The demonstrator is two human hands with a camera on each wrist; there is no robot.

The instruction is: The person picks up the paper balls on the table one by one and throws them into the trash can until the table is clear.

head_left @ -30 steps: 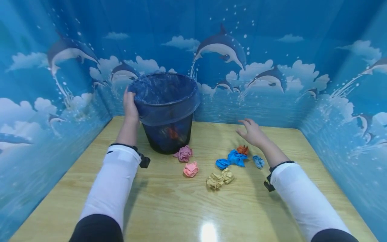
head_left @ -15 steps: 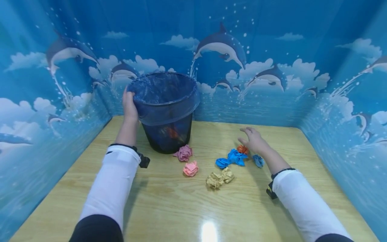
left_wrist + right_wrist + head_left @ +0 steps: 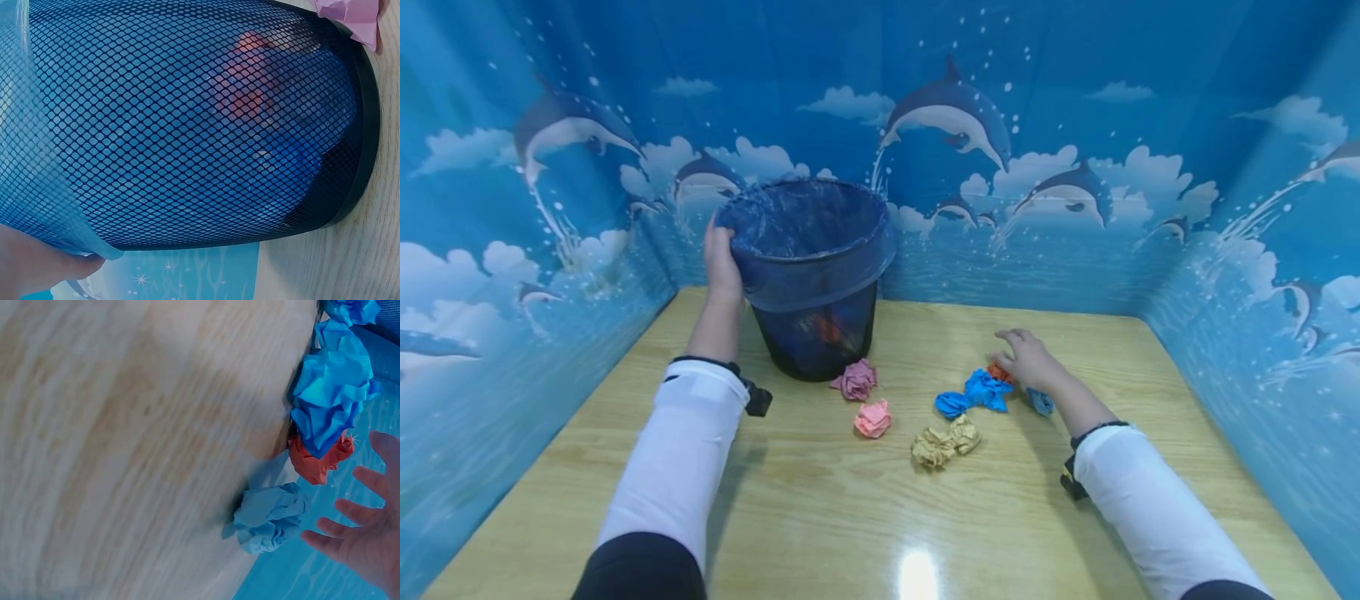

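Note:
At the back left stands a black mesh wastebasket [image 3: 817, 333] lined with a translucent blue bag [image 3: 820, 283]. My left hand [image 3: 722, 262] grips its left side near the rim; in the left wrist view, the thumb [image 3: 47, 265] lies along the bag's folded edge. Over the right part of the table, my right hand [image 3: 1032, 362] hovers with fingers spread and holds nothing. Just below its fingers is an orange crumpled paper ball [image 3: 1000, 373], next to bright blue crumpled paper [image 3: 987, 392]. A lighter blue paper ball [image 3: 269, 515] lies under the palm side, partly hidden in the head view.
A mauve paper ball [image 3: 856, 381] lies by the wastebasket's base, with a pink one [image 3: 873, 419] nearer. Tan crumpled paper [image 3: 945, 442] sits mid-table. Reddish scraps [image 3: 247, 81] show through the mesh. Dolphin-printed curtains [image 3: 1075, 250] enclose the wooden table [image 3: 820, 517].
My right hand has come down and slightly nearer, toward the orange paper ball, which it now partly overlaps in the head view. The left hand and wastebasket have stayed put.

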